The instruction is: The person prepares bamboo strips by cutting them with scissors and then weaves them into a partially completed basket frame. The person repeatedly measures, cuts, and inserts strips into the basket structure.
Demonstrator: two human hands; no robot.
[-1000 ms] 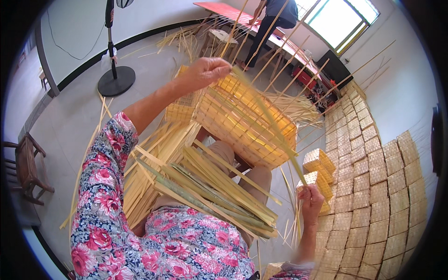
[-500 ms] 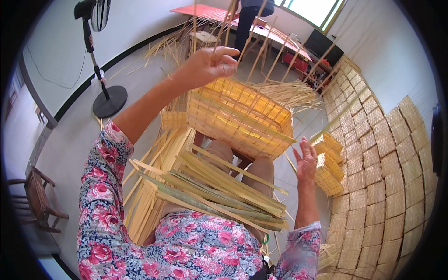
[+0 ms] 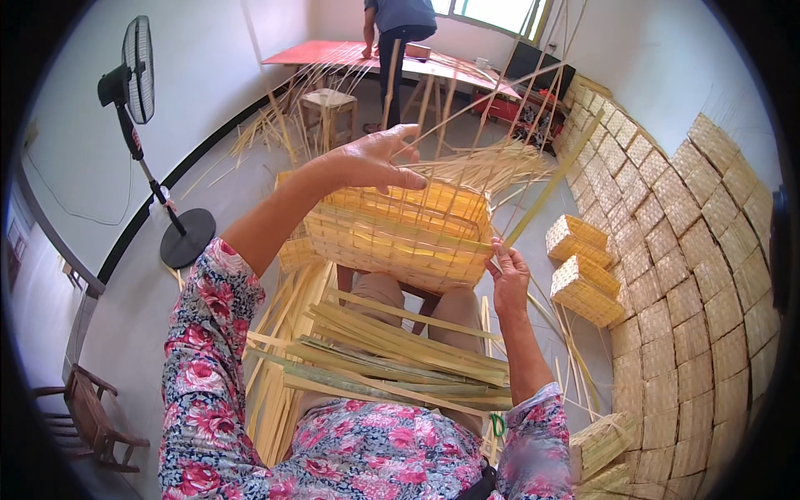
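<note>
A half-woven yellow bamboo basket (image 3: 387,242) rests at my knees, tilted toward me, with long upright stakes (image 3: 481,125) rising from its rim. Over its near left side, my left hand (image 3: 377,158) hovers with thumb and fingers spread, close to the stakes. My right hand (image 3: 510,273) pinches a pale green bamboo strip (image 3: 556,177) at the basket's right corner. The strip's free end slants up and away to the right. Across my lap lie several loose bamboo strips (image 3: 392,354), some green-skinned.
Woven panels (image 3: 692,333) line the right wall, with two small baskets (image 3: 587,292) before them. A black fan (image 3: 187,237) and a wooden chair (image 3: 92,408) stand left. Beyond, a person (image 3: 400,50) bends over a red table (image 3: 312,52), near a stool (image 3: 329,100) and strip piles (image 3: 500,162).
My right hand has closed on the strip at the basket corner; before, its fingers were apart. My left hand has turned with its fingers spreading wider. The whole view has shifted upward.
</note>
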